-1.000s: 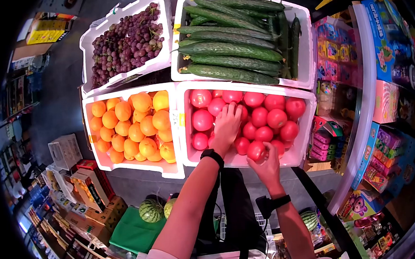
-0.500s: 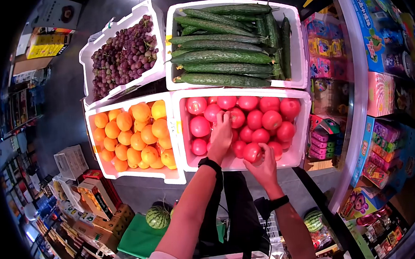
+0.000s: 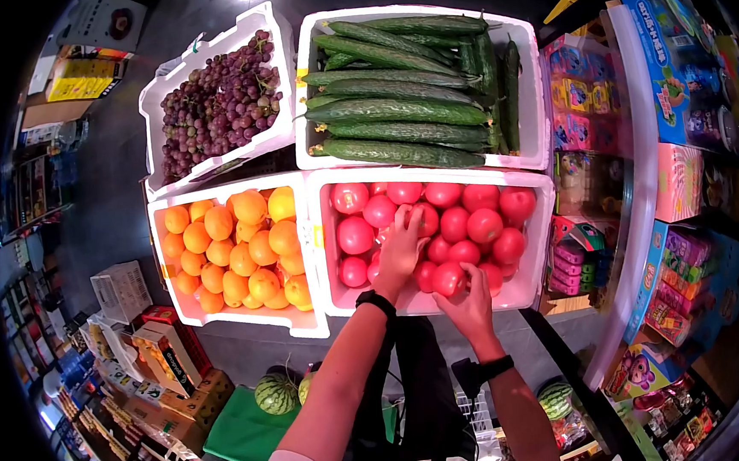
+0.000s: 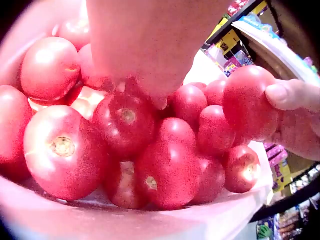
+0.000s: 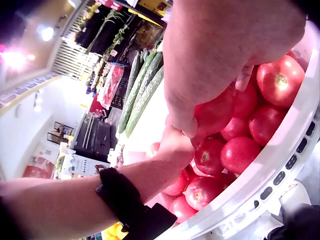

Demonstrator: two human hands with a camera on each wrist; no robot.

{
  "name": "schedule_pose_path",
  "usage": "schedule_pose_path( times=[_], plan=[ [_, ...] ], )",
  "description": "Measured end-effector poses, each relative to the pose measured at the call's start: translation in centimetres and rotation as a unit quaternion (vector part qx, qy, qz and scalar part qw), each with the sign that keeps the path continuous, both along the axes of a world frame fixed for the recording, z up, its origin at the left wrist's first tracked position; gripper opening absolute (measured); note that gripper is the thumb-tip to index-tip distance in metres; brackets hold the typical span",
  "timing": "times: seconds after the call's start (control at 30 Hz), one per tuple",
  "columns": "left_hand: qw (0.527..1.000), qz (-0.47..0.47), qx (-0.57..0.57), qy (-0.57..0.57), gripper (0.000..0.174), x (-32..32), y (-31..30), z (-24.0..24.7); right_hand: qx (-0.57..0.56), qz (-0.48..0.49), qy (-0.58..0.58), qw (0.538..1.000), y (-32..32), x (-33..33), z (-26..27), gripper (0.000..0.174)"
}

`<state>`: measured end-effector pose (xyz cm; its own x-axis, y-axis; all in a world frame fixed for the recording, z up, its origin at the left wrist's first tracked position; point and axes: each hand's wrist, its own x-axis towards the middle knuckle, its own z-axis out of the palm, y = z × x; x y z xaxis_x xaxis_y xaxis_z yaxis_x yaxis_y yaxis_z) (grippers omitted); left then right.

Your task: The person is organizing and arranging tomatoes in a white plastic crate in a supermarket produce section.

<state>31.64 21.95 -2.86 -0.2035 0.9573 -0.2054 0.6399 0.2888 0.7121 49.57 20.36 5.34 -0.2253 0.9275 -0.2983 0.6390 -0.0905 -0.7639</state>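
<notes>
A white foam box (image 3: 528,295) holds many red tomatoes (image 3: 484,225). My left hand (image 3: 398,250) reaches in among them, its fingers and thumb curled about a tomato (image 3: 426,218) near the middle of the pile. In the left wrist view that hand comes down from the top, and its fingertips are partly hidden among the fruit. At the box's near edge, my right hand (image 3: 469,302) grips another tomato (image 3: 447,279), raised over the pile. The left wrist view shows the thumb pressed on the side of this raised tomato (image 4: 250,102).
Oranges fill a white box (image 3: 314,320) at the left. Behind stand a box of cucumbers (image 3: 397,130) and a box of grapes (image 3: 220,108). Packaged goods line a shelf (image 3: 622,281) at the right. Watermelons (image 3: 276,393) lie on the floor near a green cloth (image 3: 244,428).
My left hand has drawn slightly back toward me, its fingers shifting among the tomatoes. The right hand keeps its tomato near the front edge. The head view has shifted a little.
</notes>
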Motion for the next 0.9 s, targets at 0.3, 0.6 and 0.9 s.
schedule_pose_path(
  times=[0.3, 0.6, 0.9],
  plan=[
    [0.989, 0.04, -0.042, 0.14, 0.057, -2.2, -0.3, 4.0, 0.003, -0.011, 0.007, 1.0, -0.1, -0.4, 1.0, 0.073],
    [0.897, -0.237, -0.069, 0.367, 0.066, -8.4, 2.2, 1.4, 0.006, 0.003, 0.01, 1.0, 0.4, -1.3, 1.0, 0.071],
    [0.945, -0.188, 0.009, 0.267, 0.086, -8.7, 0.4, 4.7, 0.003, 0.0, 0.04, 0.999, 0.5, -2.4, 1.1, 0.067]
  ],
)
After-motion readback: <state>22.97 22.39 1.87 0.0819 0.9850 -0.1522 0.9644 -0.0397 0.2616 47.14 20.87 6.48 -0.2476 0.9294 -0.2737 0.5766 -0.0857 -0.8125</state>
